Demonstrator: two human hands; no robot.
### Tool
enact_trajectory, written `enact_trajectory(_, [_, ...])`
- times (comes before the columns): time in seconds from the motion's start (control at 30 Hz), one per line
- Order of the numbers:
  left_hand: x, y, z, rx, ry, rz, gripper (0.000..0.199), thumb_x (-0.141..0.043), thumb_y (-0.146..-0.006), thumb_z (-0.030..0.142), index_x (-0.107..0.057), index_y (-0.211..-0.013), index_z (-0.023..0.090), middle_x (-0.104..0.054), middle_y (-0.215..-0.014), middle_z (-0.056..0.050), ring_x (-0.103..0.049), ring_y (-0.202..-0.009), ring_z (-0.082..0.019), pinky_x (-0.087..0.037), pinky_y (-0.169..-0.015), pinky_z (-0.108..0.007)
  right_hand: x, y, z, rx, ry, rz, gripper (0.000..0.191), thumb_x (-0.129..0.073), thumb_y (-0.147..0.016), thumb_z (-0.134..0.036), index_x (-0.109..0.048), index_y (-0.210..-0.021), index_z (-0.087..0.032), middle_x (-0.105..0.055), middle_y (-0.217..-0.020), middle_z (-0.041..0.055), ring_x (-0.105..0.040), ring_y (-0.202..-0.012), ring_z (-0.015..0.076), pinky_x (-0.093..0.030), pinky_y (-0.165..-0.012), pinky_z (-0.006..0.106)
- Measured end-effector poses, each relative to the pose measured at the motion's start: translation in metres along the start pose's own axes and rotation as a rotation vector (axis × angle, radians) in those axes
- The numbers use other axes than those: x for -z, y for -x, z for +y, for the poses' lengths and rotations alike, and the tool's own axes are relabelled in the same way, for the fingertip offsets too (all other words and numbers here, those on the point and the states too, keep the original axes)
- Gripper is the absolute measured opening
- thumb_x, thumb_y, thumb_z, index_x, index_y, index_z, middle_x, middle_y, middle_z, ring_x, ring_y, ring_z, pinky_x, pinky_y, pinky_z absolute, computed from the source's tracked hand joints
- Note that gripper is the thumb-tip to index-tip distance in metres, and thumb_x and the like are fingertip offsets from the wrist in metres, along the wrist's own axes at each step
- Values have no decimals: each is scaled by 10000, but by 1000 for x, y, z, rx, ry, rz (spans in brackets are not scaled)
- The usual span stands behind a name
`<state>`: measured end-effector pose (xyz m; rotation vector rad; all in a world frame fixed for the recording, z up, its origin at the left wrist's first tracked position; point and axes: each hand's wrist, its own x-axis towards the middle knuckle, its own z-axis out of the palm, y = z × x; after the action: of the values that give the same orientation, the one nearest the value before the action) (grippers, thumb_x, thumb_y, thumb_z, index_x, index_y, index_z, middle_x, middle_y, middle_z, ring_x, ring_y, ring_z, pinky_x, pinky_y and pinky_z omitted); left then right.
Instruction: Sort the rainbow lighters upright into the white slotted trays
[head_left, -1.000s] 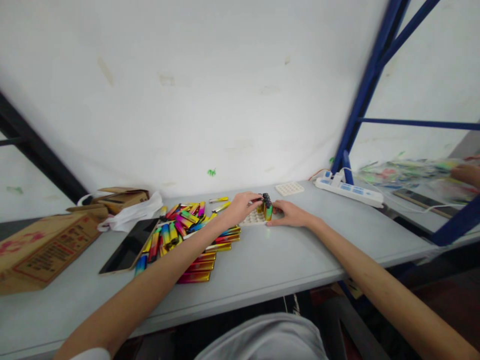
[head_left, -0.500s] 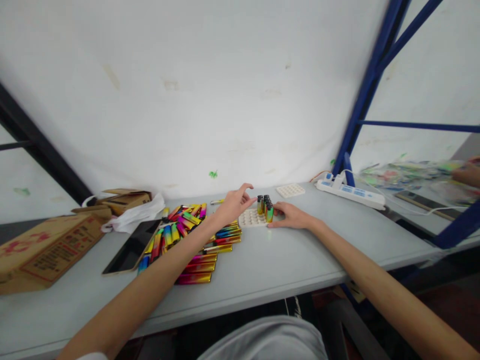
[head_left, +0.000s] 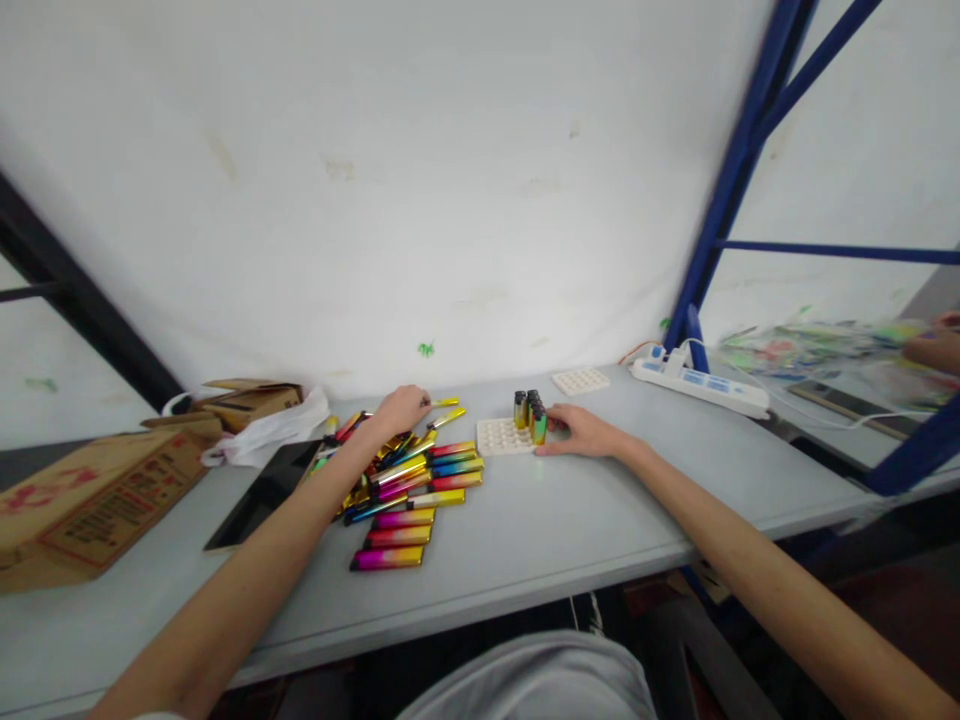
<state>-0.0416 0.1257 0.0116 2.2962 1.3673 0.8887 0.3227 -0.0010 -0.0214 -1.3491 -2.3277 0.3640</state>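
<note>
Several shiny multicoloured lighters lie heaped and in a rough row on the grey table. Over the back of this heap is my left hand, fingers bent down at a yellow lighter; whether it grips it is hard to tell. A white tray with round holes holds several upright lighters at its right side. My right hand rests beside them, thumb and fingertips at the tray's right edge and the nearest green-gold lighter.
A second white tray lies near the wall. On the right are a power strip and blue frame posts; another person's hand is beyond. Left stand a black tablet, a white bag and cardboard boxes.
My left hand has moved left from above the holed tray to the back of the lighter heap, and its fingers have bent down. My right hand has stayed put.
</note>
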Motion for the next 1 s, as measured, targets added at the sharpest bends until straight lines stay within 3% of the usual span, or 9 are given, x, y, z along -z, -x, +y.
enact_trajectory(0.23, [10, 4, 21, -84, -28, 68, 302, -769, -685, 504, -676, -764, 228, -762, -898, -101, -673, -921, -294, -503, -912, -391, 1, 0, -1, 4, 9, -6, 694, -723, -799, -711, -687, -1186, -136, -645, -955, 84, -583, -826, 233, -460, -739, 328])
enact_trajectory(0.33, [18, 6, 40, -30, 198, 114, 339, -774, -687, 489, -679, -838, 202, -768, -953, -100, -694, -937, -272, -517, -926, -400, 1, 0, -1, 11, 12, -8, 690, -725, -807, -697, -682, -1201, -133, -636, -947, 80, -577, -825, 230, -459, -746, 330])
enact_trajectory(0.5, [18, 22, 71, 156, 798, 108, 374, -739, -779, 461, -527, -952, 205, -729, -793, -31, -716, -738, -190, -564, -855, -413, 0, 0, 0, -2, -5, -5, 683, -743, -797, -686, -681, -1200, -138, -647, -965, 83, -586, -835, 234, -469, -754, 336])
enact_trajectory(0.63, [3, 43, 83, 136, 927, 11, 425, -731, -818, 514, -514, -1042, 225, -613, -690, 58, -603, -535, -116, -575, -654, -328, 0, 0, 1, 2, -3, -5, 704, -742, -794, -688, -681, -1207, -121, -652, -967, 93, -594, -840, 244, -472, -756, 342])
enact_trajectory(0.8, [-9, 59, 87, 168, 921, -86, 465, -703, -840, 609, -535, -1084, 250, -451, -634, 101, -336, -438, -51, -338, -419, -161, 1, 0, 0, 1, -6, -9, 679, -740, -798, -671, -683, -1214, -136, -672, -984, 95, -601, -840, 248, -469, -750, 338])
enact_trajectory(0.9, [-11, 62, 87, 207, 842, -102, 468, -660, -848, 654, -519, -896, 211, -308, -590, 115, -237, -432, -43, -202, -400, -152, 2, 0, -2, 0, -5, -17, 679, -738, -802, -666, -679, -1214, -131, -671, -975, 96, -598, -837, 248, -462, -750, 337])
enact_trajectory(1.0, [-12, 64, 88, 206, 698, -39, 518, -625, -836, 667, -412, -713, 211, -271, -570, 106, -224, -440, -48, -172, -405, -181, 2, 1, -2, -3, 1, -19, 658, -733, -806, -669, -683, -1181, -131, -659, -958, 93, -590, -829, 245, -457, -743, 336])
